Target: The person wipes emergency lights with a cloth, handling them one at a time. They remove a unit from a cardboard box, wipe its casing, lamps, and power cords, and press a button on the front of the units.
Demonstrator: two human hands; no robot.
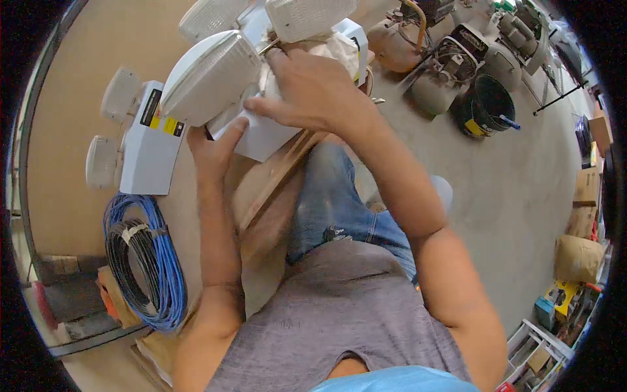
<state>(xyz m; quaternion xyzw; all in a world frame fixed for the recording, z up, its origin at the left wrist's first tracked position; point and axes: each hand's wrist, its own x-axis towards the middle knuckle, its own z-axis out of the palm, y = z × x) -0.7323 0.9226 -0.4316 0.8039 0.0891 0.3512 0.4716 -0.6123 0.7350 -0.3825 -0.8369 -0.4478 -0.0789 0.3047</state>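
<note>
An emergency light (261,137) with a white housing and clear ribbed lamp heads is in front of me at the top of the view. My left hand (214,147) grips the near left edge of its housing, thumb on top. Over the housing, between the lamp heads, my right hand (310,88) is closed on a crumpled whitish rag (336,55). Part of the rag shows between thumb and fingers, and more lies beyond the knuckles. One large lamp head (212,78) tilts above my left hand. A second emergency light (150,144) lies to the left, its yellow and black labels showing.
Coiled blue and black cable (147,261) lies at left on the brown surface. A wooden edge (277,179) runs beside my leg. Compressors (434,85) and a black bucket (486,108) stand on the floor at upper right. Boxes (586,186) and a ladder (539,346) line the right side.
</note>
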